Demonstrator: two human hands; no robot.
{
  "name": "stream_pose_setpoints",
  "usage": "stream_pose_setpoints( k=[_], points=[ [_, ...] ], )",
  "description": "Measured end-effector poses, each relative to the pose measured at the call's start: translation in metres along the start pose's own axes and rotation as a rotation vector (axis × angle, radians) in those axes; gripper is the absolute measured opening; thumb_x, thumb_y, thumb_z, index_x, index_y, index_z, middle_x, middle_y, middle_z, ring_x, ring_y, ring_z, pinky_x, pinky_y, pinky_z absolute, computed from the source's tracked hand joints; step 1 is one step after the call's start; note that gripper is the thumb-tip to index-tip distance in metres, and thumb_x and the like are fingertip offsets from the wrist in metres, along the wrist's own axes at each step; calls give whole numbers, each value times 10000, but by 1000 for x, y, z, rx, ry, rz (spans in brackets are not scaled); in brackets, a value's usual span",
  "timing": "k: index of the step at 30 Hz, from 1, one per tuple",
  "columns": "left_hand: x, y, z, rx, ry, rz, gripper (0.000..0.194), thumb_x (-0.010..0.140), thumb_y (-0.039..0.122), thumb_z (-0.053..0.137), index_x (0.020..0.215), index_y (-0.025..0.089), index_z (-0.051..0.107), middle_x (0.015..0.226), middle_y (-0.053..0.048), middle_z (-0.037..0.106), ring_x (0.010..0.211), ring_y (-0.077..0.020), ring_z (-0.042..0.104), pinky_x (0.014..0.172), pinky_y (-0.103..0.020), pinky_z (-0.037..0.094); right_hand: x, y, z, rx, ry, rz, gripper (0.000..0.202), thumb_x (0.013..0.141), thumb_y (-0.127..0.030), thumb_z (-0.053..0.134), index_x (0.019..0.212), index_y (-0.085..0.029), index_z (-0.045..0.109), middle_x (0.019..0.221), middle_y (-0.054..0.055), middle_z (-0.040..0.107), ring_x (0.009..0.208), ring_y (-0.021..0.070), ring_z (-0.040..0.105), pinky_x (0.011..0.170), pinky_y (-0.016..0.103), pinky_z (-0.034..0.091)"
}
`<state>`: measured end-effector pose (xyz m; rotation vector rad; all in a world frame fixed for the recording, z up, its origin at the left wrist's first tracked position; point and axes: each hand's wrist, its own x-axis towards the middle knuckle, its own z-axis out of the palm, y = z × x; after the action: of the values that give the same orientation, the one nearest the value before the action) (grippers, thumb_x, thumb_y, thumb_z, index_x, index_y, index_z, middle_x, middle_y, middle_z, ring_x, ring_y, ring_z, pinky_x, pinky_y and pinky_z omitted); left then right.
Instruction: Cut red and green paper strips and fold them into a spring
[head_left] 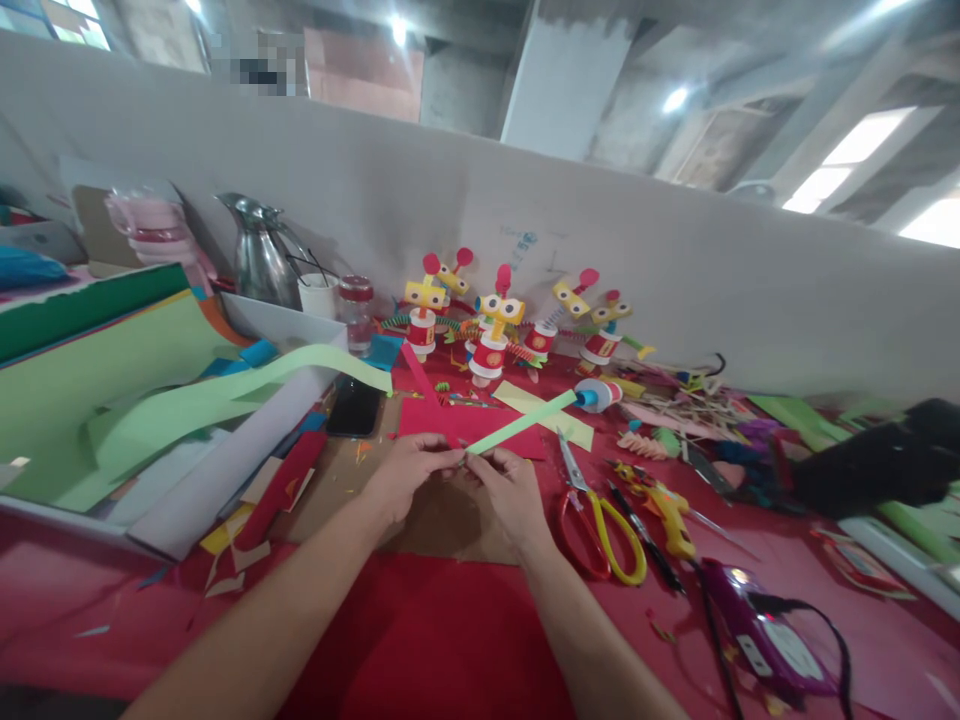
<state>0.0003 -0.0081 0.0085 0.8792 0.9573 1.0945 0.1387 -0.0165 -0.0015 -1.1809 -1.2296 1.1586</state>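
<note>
A narrow light green paper strip [525,420] slants up and to the right from my fingertips. Its near end is pinched by my left hand [420,465] and my right hand [506,485], whose fingers nearly meet. Below them lies a brown cardboard sheet [450,520]. Just beyond is red paper [427,425], with a pale yellow-green strip [577,428] crossing behind the held one. Scissors [596,525] with one red and one yellow handle rest right of my right hand. A paper-cup piece with a blue tube [596,395] lies past the strip's far end.
Several paper-cup robot figures [489,350] stand along the white partition [375,200]. A box of coloured paper [225,470] is at left, near a phone [354,407] and a steel jug [259,250]. At right are a yellow glue gun [673,515], a purple power strip [772,640] and scraps.
</note>
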Motion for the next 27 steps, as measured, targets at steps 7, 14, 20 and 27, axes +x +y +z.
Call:
stream_pose_setpoints(
  k=[7, 14, 20, 27],
  points=[
    [8, -2, -7, -288, 17, -97, 151, 556, 172, 786, 607, 124, 652, 595, -15, 605, 554, -85, 547, 557, -201, 426, -3, 2, 4, 20, -86, -102, 203, 721, -340, 672, 869, -202, 667, 770, 20, 686, 688, 164, 621, 665, 288, 484],
    [7, -4, -1, -364, 91, -225, 63, 633, 75, 708, 634, 110, 656, 600, -31, 636, 520, -73, 557, 529, -179, 456, -9, 7, 8, -289, 70, -362, 169, 758, -273, 649, 921, -231, 674, 844, 41, 658, 754, 181, 613, 690, 295, 488],
    [4, -4, 2, -401, 83, -234, 101, 599, 67, 750, 645, 103, 667, 625, -37, 659, 568, -85, 598, 563, -177, 487, -8, 6, 3, -315, 124, -454, 129, 779, -192, 608, 860, -248, 691, 808, 29, 651, 762, 179, 600, 695, 290, 471],
    [4, -6, 1, -314, 44, -84, 184, 528, 138, 814, 643, 104, 674, 598, -26, 649, 557, -83, 573, 538, -183, 449, -6, 11, 3, -263, 84, -405, 112, 796, -233, 614, 886, -238, 680, 843, 39, 650, 785, 181, 609, 704, 290, 477]
  ],
)
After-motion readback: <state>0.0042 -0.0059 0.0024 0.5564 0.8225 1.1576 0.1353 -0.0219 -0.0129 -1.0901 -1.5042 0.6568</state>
